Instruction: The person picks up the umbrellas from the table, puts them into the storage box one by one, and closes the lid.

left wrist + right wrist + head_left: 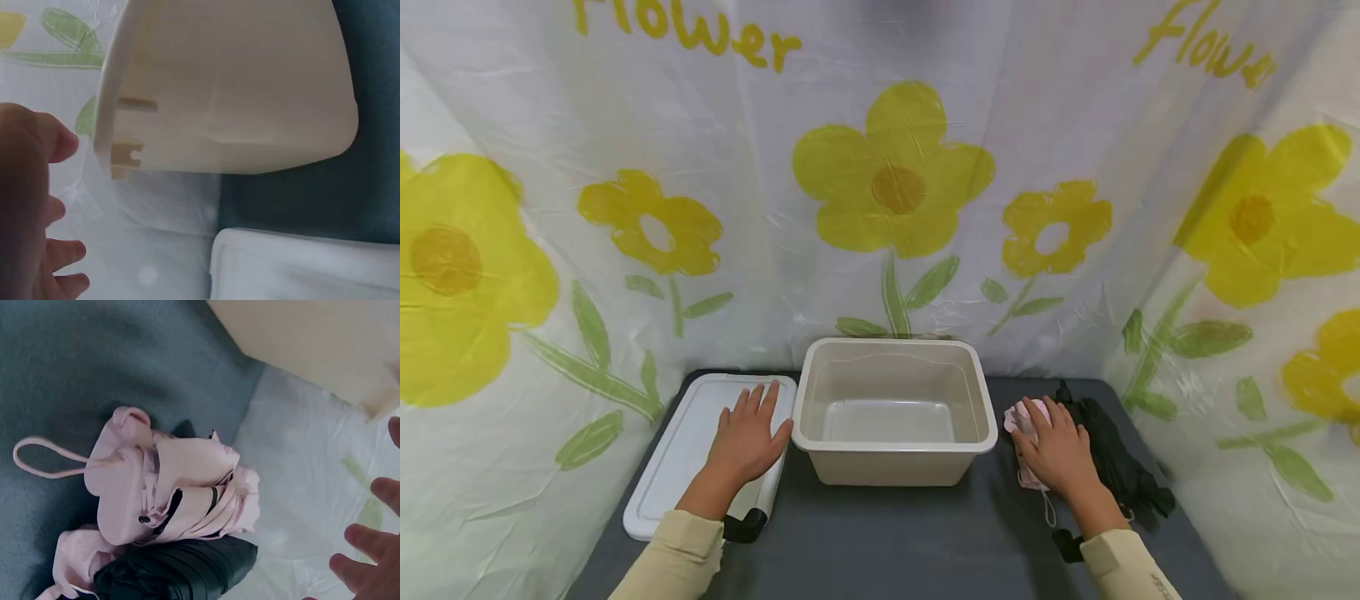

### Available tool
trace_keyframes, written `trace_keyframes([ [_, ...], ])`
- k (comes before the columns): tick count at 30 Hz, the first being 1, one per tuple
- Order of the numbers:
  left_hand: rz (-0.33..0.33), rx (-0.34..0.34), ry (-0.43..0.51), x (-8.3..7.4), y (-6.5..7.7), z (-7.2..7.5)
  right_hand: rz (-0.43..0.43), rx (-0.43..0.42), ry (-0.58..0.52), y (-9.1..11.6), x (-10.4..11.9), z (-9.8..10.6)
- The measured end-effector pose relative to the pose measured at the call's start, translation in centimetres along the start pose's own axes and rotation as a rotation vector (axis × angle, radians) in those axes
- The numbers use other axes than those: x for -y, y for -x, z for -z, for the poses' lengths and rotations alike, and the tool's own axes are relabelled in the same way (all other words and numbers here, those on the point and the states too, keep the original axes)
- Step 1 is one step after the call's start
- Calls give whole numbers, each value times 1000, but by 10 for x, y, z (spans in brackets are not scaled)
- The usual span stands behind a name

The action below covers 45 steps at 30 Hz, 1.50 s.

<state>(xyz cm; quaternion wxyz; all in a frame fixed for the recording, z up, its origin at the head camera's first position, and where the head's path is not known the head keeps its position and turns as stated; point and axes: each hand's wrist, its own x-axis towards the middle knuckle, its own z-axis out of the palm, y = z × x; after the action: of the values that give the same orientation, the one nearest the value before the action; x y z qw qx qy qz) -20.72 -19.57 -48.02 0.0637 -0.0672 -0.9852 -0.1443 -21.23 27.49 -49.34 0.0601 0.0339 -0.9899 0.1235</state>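
A deep beige plastic bin (pixel 895 468) stands at the middle of the dark table, its open top upward. To its left lies a flat white lid (pixel 658 475). My left hand (pixel 747 446) hovers above this lid near the bin, fingers spread and holding nothing. On the right, a pink folded umbrella (pixel 194 462) with a wrist loop lies beside a black folded umbrella (pixel 181 572). Over the pink one, my right hand (pixel 1056 446) has its fingers extended; in the right wrist view they are apart from it.
A dark grey table (pixel 880 542) carries everything. Behind and at both sides hangs a white curtain (pixel 760 208) with yellow flowers, close to the bin's back. Small black wrist-camera parts (pixel 747 527) show below the left hand.
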Motion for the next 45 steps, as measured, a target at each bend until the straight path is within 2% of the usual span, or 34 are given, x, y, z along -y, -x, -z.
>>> trace_keyframes([
  [5,-27,-53,78,-1,-2,-9,-7,-8,-40,0,-5,-5],
  [10,-26,-67,195,-2,-5,-16,-48,10,-47,-1,-10,-8],
  [15,8,-29,311,-3,-8,-18,-65,14,-36,-1,-16,-9],
  [22,78,58,438,-6,-14,-20,-66,20,-38,1,-29,-14],
  [27,117,91,486,-9,-18,-23,-96,44,-43,0,-35,-15],
  [35,127,81,519,-13,-23,-34,-128,71,-55,1,-47,-19],
  [45,126,133,590,-15,-25,-40,-179,103,-48,0,-58,-19],
])
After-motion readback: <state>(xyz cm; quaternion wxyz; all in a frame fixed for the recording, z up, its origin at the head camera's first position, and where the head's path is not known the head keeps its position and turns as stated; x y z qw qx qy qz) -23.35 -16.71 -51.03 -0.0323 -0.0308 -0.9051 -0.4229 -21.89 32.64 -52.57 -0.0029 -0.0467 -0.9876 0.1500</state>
